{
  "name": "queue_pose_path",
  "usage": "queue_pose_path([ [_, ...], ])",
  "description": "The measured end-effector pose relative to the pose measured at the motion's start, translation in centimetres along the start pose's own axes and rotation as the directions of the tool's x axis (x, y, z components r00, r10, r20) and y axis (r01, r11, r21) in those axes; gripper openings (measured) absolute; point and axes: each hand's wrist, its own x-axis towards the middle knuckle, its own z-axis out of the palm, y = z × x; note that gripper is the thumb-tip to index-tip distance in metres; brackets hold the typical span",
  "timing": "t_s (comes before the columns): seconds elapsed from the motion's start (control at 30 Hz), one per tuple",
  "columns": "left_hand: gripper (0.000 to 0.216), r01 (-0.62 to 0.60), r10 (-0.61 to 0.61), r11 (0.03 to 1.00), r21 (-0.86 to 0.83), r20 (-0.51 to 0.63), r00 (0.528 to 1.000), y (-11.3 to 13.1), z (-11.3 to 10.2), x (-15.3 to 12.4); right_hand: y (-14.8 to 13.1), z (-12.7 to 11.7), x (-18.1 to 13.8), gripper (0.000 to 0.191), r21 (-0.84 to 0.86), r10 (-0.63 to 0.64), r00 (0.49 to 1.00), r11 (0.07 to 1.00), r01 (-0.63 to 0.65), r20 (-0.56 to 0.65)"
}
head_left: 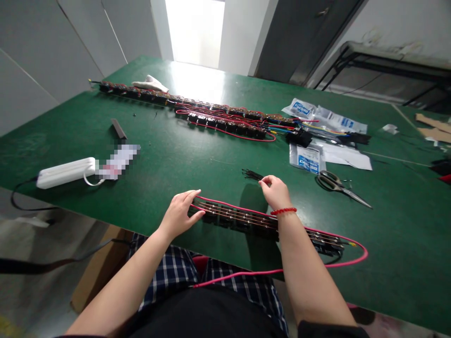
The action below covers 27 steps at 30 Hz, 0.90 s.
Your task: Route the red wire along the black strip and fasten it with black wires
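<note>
The left hand (181,213) lies at the left end of a black strip (229,216) with metallic lines along its top; its thumb and fingers are parted across that end and touch it, though whether they grip it I cannot tell; the right hand (275,191), its fingers curled and tips close together, is at the near end of a bundle of thin black ties (252,174); whether it has hold of any I cannot tell; a red bracelet (283,211) circles that wrist, and the forearm crosses above the strip.

The strip lies near the front edge of the green surface (197,159); a red cable (362,256) runs along its far side, loops around its right end and comes back toward the person's lap; to the right of the ties lie scissors (341,188), just beside plastic packets (308,159); farther back lie a long dark strip (141,94) and a shorter wired strip (225,126).
</note>
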Motion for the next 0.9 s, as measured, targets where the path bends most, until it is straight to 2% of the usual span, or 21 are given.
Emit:
queue_pose_path([
  [0.07, 0.054, -0.012, 0.012, 1.000, -0.026, -0.012, 1.000, 0.1, -0.1, -0.1, -1.4, -0.7, -0.8, 0.019, 0.259, 0.016, 0.999, 0.966, -0.006, -0.036],
  [0.1, 0.051, -0.018, 0.018, 0.999, -0.043, -0.019, 1.000, 0.1, -0.2, -0.1, -2.3, -1.1, -1.4, 0.022, 0.406, 0.038, 0.999, 0.913, -0.024, -0.027],
  [0.2, 0.043, -0.036, 0.032, 0.994, -0.105, -0.034, 0.999, 0.1, -0.4, -0.3, -5.2, -1.6, -4.0, 0.030, 0.751, 0.049, 0.997, 0.656, -0.071, 0.052],
  [0.3, 0.039, -0.044, 0.040, 0.984, -0.170, -0.022, 0.999, 0.0, -0.6, -0.5, -7.6, -1.2, -7.0, 0.030, 0.880, 0.027, 0.986, 0.449, -0.157, 0.162],
  [0.4, 0.033, -0.031, 0.026, 0.983, -0.182, -0.029, 0.999, 0.5, -0.9, -0.8, -9.0, -0.2, -9.6, 0.028, 0.919, 0.023, 0.973, 0.324, -0.226, 0.231],
  [0.5, 0.033, -0.007, -0.012, 0.987, -0.162, -0.115, 0.993, 2.1, -1.3, -1.3, -9.8, 1.0, -11.2, 0.026, 0.918, 0.018, 0.956, 0.275, -0.286, 0.293],
  [0.57, 0.033, -0.010, -0.026, 0.977, -0.215, -0.160, 0.987, 3.6, -1.8, -1.7, -10.2, 1.6, -11.8, 0.025, 0.912, 0.014, 0.949, 0.272, -0.306, 0.314],
  [0.73, 0.026, -0.050, 0.004, 0.913, -0.405, -0.114, 0.993, 7.0, -2.6, -2.4, -10.6, 2.6, -12.5, 0.022, 0.917, -0.007, 0.950, 0.266, -0.298, 0.311],
  [0.9, 0.017, 0.046, -0.109, 0.923, -0.382, -0.143, 0.984, 7.7, -2.3, -2.2, -10.4, 3.1, -13.1, 0.020, 0.926, -0.026, 0.950, 0.235, -0.296, 0.311],
])
